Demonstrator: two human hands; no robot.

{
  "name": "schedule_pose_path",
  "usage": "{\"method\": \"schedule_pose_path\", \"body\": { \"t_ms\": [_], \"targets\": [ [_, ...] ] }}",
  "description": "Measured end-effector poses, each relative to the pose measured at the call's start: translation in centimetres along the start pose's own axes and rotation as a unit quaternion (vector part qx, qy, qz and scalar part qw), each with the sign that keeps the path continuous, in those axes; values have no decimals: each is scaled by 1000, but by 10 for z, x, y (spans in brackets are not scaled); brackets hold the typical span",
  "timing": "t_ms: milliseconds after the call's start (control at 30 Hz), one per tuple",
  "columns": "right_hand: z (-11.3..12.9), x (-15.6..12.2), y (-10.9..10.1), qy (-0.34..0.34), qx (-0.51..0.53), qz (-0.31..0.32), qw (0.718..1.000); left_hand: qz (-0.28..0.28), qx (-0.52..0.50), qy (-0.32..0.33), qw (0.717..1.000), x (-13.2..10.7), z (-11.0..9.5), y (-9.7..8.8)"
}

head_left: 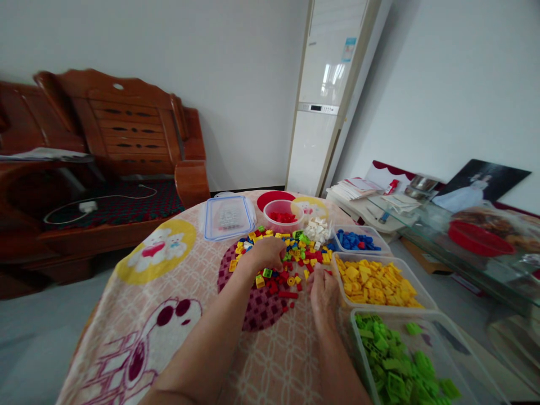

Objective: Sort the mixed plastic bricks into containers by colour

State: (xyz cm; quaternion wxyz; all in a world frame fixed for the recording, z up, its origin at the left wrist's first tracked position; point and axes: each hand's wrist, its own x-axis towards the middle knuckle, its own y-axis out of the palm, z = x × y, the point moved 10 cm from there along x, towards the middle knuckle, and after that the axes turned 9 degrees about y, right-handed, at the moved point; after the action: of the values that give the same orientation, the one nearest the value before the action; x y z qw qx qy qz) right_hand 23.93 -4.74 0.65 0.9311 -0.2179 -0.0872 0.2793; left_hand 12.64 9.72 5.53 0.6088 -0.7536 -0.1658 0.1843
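The left hand (266,253) reaches palm down into a loose pile of mixed toy bricks (296,254) on the cloth-covered worktop (278,360); its fingers curl, and whether its grip has closed on a brick cannot be told. The right hand (324,286) rests at the pile's right edge, beside the box of yellow bricks (375,281); its grip is unclear too. Blue bricks (358,241) fill a clear box beyond the yellow, and green bricks (392,354) lie in a larger one nearer the person. Behind the pile stand a round bowl (283,226) holding red bricks (282,217), a heap of white bricks (318,230) and, leftward, a blue-rimmed lid (230,218).
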Motion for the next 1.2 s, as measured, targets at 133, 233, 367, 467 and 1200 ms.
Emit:
{"method": "schedule_pose_path", "body": {
  "t_ms": [133, 233, 367, 467, 1200],
  "targets": [
    [1, 0, -1, 0, 0, -2, 1000, 20, 34, 7, 999, 2, -11, 6],
    [1, -1, 0, -1, 2, 0, 1000, 10, 33, 16, 999, 4, -13, 10],
    [1, -1, 0, 2, 0, 1, 1000, -23, -11, 37, 999, 4, -12, 6],
    [2, -1, -1, 0, -2, -2, 1000, -91, -74, 43, 992, 3, -5, -12],
    [4, -3, -2, -2, 3, -5, 1000, -481, -483, -57, 729, -9, 83, -25]
  ]
}}
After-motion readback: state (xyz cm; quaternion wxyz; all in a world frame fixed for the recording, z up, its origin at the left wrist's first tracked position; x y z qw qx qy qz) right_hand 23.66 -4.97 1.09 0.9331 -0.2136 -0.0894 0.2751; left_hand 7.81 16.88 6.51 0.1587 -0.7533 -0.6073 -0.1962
